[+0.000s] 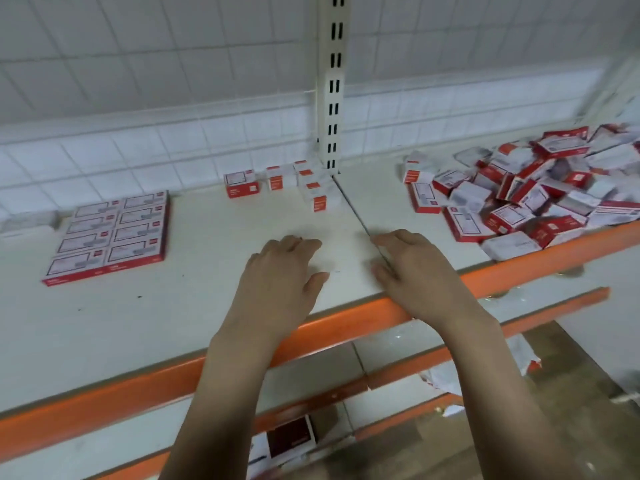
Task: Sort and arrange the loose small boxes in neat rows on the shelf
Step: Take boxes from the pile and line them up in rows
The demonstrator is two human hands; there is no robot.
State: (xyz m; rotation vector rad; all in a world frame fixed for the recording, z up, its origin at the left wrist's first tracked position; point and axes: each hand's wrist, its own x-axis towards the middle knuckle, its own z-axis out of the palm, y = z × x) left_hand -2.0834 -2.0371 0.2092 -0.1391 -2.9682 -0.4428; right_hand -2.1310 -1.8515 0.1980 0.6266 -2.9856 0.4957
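Above the shelf [194, 306] front, left hand [282, 271] and right hand [412, 268] hover loosely curled, holding nothing. Reaching carelessly into the heaped loose boxes [526, 199] at right could tip edge ones off.

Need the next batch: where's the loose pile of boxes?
Head view, right side: the loose pile lies on the shelf, right of the upright, beyond the right hand.

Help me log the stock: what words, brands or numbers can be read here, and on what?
None can be read.
Flat boxes: printed labels, too blurred.
Upright boxes: red panels, print too small.
Pile: labels blurred.
Box on lower shelf: dark red face, no legible text.
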